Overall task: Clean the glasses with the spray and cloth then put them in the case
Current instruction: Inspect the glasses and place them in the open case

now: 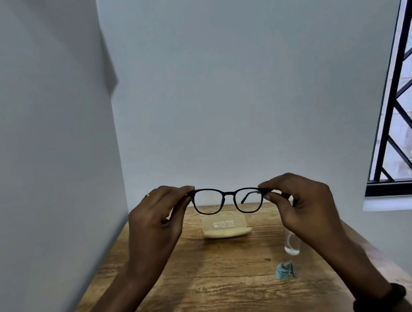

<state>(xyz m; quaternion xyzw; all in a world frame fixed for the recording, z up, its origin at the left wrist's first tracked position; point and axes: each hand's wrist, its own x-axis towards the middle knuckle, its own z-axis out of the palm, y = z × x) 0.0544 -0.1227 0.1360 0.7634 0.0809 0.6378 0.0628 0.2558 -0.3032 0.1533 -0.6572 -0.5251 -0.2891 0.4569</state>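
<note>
Black-framed glasses (227, 200) are held up in the air above the wooden table (211, 281), lenses facing away from me. My left hand (153, 223) pinches the frame's left corner and my right hand (300, 206) pinches its right corner. On the table behind them lies a cream-coloured case (226, 227), open, with print on its lid. A small clear spray bottle (292, 244) stands at the right, partly hidden by my right hand. In front of the bottle lies a crumpled blue-grey cloth (285, 271).
A grey wall stands close along the table's left side and another runs behind its far edge. A barred window (410, 102) is at the right. A dark band (381, 301) sits on my right wrist.
</note>
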